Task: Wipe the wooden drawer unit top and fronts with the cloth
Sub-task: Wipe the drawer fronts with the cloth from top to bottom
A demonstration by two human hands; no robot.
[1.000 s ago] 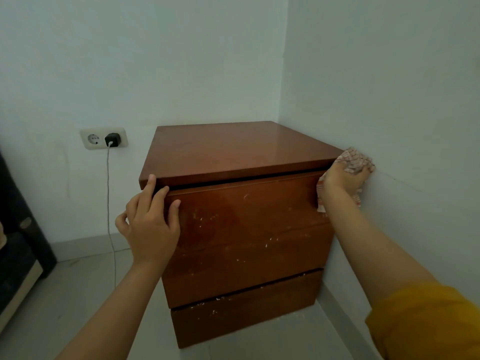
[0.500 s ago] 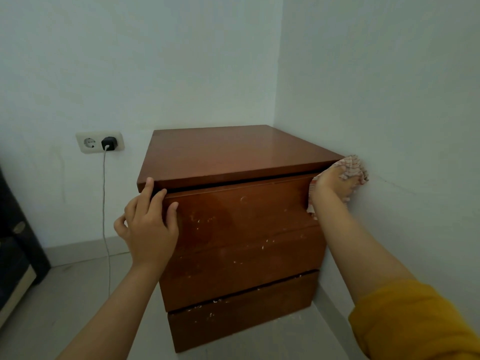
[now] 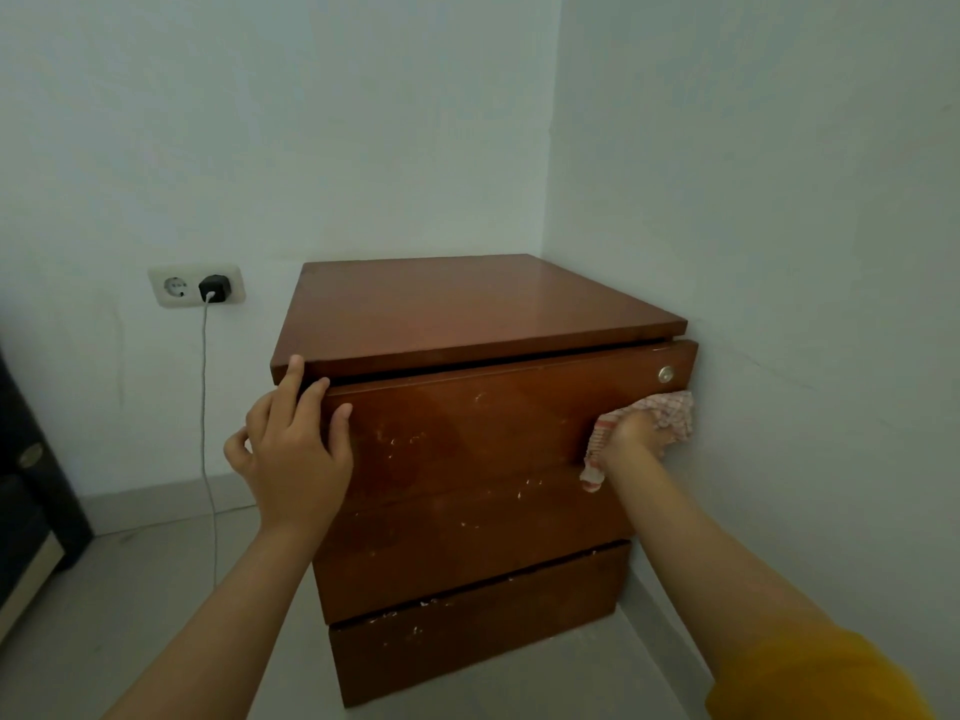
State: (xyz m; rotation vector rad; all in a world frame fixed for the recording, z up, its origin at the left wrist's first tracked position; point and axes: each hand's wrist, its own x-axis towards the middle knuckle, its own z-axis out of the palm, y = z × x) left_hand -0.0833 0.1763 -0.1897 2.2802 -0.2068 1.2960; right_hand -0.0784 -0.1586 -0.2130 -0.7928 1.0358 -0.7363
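The wooden drawer unit (image 3: 467, 324) stands on the tiled floor (image 3: 130, 605), pushed into the corner where two pale walls meet. The right hand (image 3: 631, 433) presses a checked cloth (image 3: 670, 413) against the right end of the top drawer front (image 3: 493, 423), fingers curled round the bunched fabric, with one corner of the cloth hanging down below the wrist. Just above the cloth sits a small round metal lock (image 3: 665, 374). The left hand (image 3: 291, 454) rests flat at the unit's front left corner, fingers straight and slightly spread, the fingertips reaching the edge of the top board. The drawer fronts show pale scuffs and chips, thickest along the gap above the bottom drawer (image 3: 478, 631). On the left wall a double socket (image 3: 196, 286) carries a black plug (image 3: 214, 288), its thin cable (image 3: 205, 407) trailing down to the floor. A yellow sleeve (image 3: 815, 678) covers the right upper arm
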